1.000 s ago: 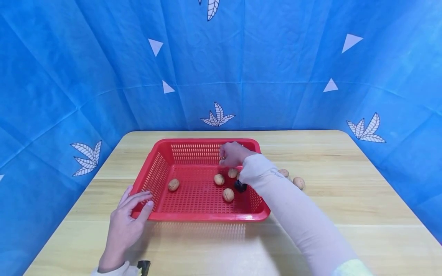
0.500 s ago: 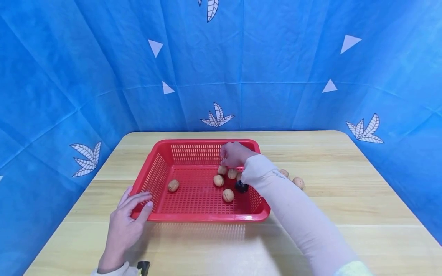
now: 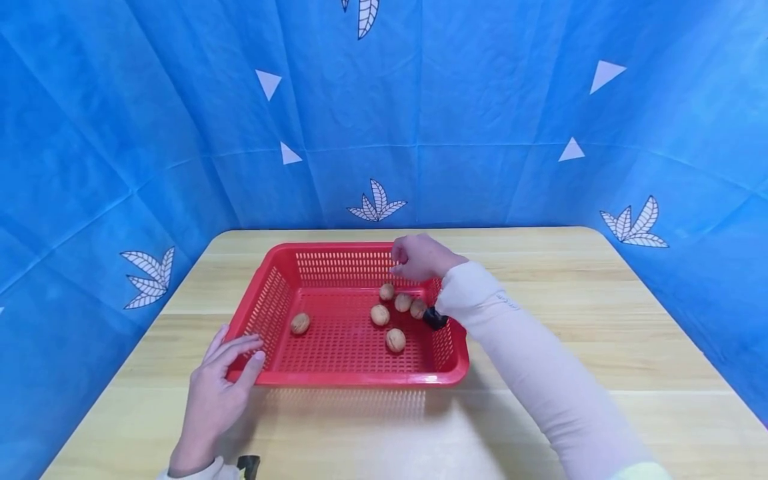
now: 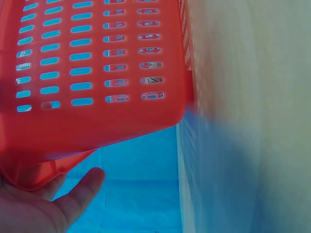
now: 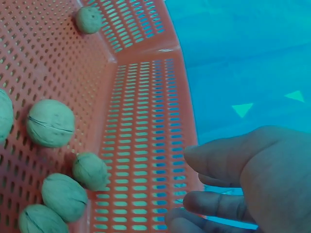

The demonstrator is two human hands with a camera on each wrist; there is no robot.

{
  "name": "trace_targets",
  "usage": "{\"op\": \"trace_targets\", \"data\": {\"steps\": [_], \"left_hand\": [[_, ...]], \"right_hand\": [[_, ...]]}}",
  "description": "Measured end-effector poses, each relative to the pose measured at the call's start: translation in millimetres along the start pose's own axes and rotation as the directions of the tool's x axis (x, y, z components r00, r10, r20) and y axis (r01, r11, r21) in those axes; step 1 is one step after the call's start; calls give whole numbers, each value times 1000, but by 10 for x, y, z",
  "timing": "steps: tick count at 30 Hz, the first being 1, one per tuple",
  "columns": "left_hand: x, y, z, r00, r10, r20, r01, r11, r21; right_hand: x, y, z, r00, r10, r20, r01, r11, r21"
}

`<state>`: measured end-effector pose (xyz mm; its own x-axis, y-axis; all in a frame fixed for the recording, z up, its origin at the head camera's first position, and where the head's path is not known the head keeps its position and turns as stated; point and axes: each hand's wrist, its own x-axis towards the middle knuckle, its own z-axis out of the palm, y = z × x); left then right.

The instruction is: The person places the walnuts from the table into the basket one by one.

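Several walnuts [image 3: 380, 315] lie in a red plastic basket [image 3: 366, 379]; most are toward its right side, and one walnut [image 3: 300, 324] sits alone at the left. My left hand [image 3: 219, 390] rests at the basket's near left corner, fingers spread loosely over the rim. In the left wrist view its thumb [image 4: 82, 194] stands out straight beside the corner. Above the basket's back right part is my right hand [image 3: 423, 258], fingers loosely bent and holding nothing. The right wrist view shows a gap between thumb and fingers, with a walnut [image 5: 90, 171] against the slotted wall beyond.
The basket stands on a light wooden table [image 3: 576, 313]. A blue cloth [image 3: 480, 100] with leaf and triangle prints surrounds the back and sides. My right sleeve [image 3: 528, 353] crosses over the basket's right rim. A black band piece [image 3: 435, 318] hangs at that wrist.
My right hand has let go of a walnut, which now lies in the basket's back right part. The hand has risen and shifted right. My sleeve now covers walnuts seen earlier on the table.
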<state>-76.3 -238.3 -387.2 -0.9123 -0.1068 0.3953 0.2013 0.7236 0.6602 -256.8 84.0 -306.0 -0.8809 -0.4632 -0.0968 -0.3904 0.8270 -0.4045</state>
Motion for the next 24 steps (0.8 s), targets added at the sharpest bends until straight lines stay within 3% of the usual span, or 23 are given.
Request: {"op": "trace_targets", "data": {"steps": [11, 24], "left_hand": [[6, -14, 4, 1000, 5, -4, -5, 1000, -4], [7, 19, -11, 1000, 9, -6, -9, 1000, -10]], "right_hand": [[-226, 214, -227, 996, 12, -84, -10, 1000, 25], [-559, 781, -308, 986, 29, -165, -22, 999, 47]]}}
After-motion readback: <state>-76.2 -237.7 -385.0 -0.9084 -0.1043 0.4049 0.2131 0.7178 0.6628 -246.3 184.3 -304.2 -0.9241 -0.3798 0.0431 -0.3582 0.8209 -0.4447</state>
